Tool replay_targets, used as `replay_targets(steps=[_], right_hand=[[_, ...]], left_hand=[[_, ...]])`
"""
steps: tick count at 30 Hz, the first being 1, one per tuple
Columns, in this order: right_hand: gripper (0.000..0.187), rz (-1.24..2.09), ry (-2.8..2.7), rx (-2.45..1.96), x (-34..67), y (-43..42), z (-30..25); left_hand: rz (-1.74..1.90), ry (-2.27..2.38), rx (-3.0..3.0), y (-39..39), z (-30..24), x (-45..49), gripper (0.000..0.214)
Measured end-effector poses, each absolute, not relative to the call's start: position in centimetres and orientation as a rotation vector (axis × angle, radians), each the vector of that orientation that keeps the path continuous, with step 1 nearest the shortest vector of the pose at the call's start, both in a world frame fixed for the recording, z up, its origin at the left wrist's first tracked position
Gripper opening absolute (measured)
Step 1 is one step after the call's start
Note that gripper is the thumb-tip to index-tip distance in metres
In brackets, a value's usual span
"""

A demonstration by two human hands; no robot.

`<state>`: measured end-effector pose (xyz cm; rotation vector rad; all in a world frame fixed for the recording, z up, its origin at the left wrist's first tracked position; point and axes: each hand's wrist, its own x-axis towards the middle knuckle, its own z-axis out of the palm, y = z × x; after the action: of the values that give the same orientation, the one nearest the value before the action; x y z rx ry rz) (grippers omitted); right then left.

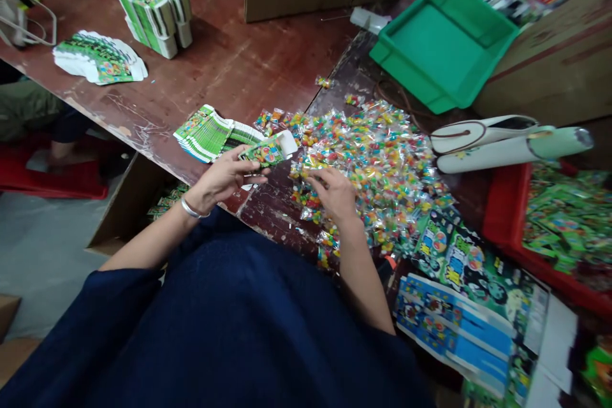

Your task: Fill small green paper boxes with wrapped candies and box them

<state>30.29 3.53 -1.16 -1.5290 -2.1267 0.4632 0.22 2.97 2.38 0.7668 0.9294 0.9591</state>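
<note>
My left hand [234, 173] is closed around a small green printed box [268, 150], whose white end flap stands up toward the right. A fanned row of flattened green cartons [205, 137] lies just behind that hand. On the table, a wide heap of clear packets with coloured candies [368, 166] spreads to the right. My right hand [335, 194] is at the heap's near left side, its thumb and fingers pinched on a candy packet [300, 171], partly hidden by the fingertips.
Green boxes [153, 13] stand bundled at the back left, near fanned cartons [100, 60]. A green tray [444, 44], a white pouch [488, 140] and a red bin [507, 217] sit to the right. Printed cardboard [478, 325] lies at front right. Another person's leg [62, 146] shows left.
</note>
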Motion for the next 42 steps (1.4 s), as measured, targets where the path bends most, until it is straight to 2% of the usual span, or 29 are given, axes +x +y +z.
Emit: replay_targets(steps=[5, 9, 14, 16, 18, 23, 26, 31, 34, 37, 42], right_hand=[[0.043, 0.567, -2.069, -1.509, 31.3, 3.9, -0.7], [0.036, 0.407, -1.871, -1.531, 31.7, 4.1, 0.1], [0.017, 0.478, -1.416, -1.435, 30.7, 3.5, 3.3], [0.013, 0.510, -1.339, -1.330, 29.5, 2.7, 5.1], [0.013, 0.486, -1.367, -1.265, 28.2, 1.9, 6.7], [0.001, 0.324, -1.691, -1.220, 26.4, 0.8, 8.0], [0.007, 0.221, -1.870, -1.183, 26.6, 1.2, 7.8], [0.007, 0.197, -2.009, -1.163, 26.8, 1.8, 7.7], [0.008, 0.364, -2.033, -1.104, 26.8, 1.7, 7.3], [0.029, 0.575, -1.869, -1.140, 26.7, 1.4, 6.3], [0.030, 0.745, -1.520, -1.138, 26.0, 0.7, 4.2]], left_hand=[[0.872, 0.831, 0.651, 1.5, 1.7, 2.6, 0.040], [0.787, 0.740, 0.666, 0.7, 2.5, 4.1, 0.062], [0.703, 0.717, 0.903, 0.6, 2.6, 4.9, 0.043], [0.746, 0.756, 1.027, 0.5, 2.0, 5.3, 0.046], [0.782, 0.797, 1.141, 0.4, 1.5, 5.7, 0.051], [0.841, 0.887, 1.365, 0.0, 1.6, 6.1, 0.040], [0.906, 0.927, 1.435, -0.3, 1.7, 5.9, 0.038], [1.056, 0.981, 1.435, -0.6, 1.1, 6.2, 0.038], [1.169, 0.936, 1.374, -0.6, 1.0, 6.6, 0.047], [1.234, 0.870, 1.344, -0.5, 1.5, 6.6, 0.063], [1.256, 0.863, 1.362, -0.6, 2.0, 6.4, 0.062]])
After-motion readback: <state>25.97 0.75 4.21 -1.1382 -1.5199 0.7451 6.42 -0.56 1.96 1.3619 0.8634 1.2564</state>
